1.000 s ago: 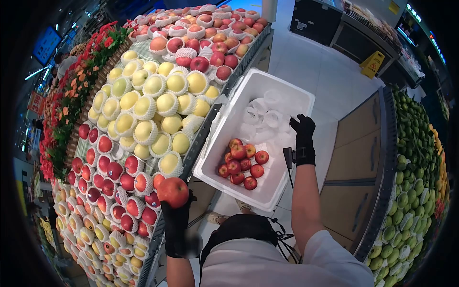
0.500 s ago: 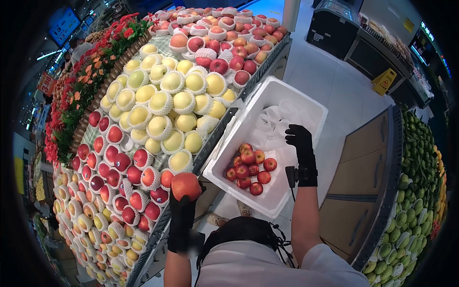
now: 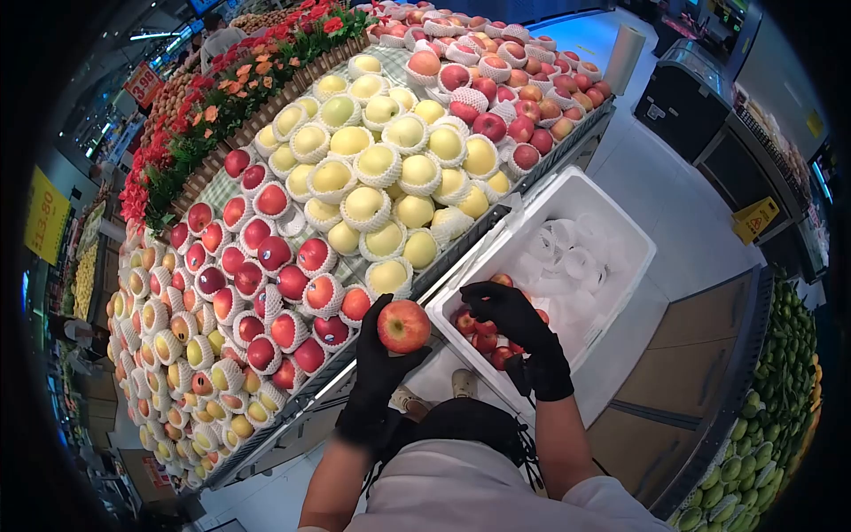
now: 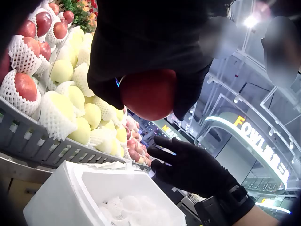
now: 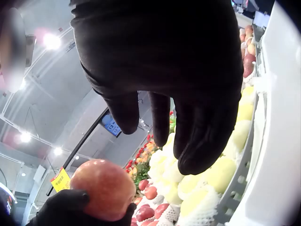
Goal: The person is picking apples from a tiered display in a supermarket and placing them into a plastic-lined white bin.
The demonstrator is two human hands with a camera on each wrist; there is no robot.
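Beside the white foam box (image 3: 612, 222), left hand (image 3: 383, 368) is gripping a red apple (image 3: 403, 325); right hand (image 3: 507, 312), fingers spread, is hovering over boxed red apples (image 3: 483, 339). Left wrist view is showing foam nets (image 4: 127, 207) inside.

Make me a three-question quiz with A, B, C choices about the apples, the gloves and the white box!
1. Where is the right hand?
A. Over the white box
B. On the flowers
C. On the floor

2. What colour are the gloves?
A. White
B. Black
C. Yellow

3. What is the left hand doing?
A. Hanging idle
B. Holding a red apple
C. Holding a yellow sign

Answers: 1 A, its spread fingers hover above the box's red apples. 2 B, both hands wear black. 3 B, the left hand cups the apple from below.
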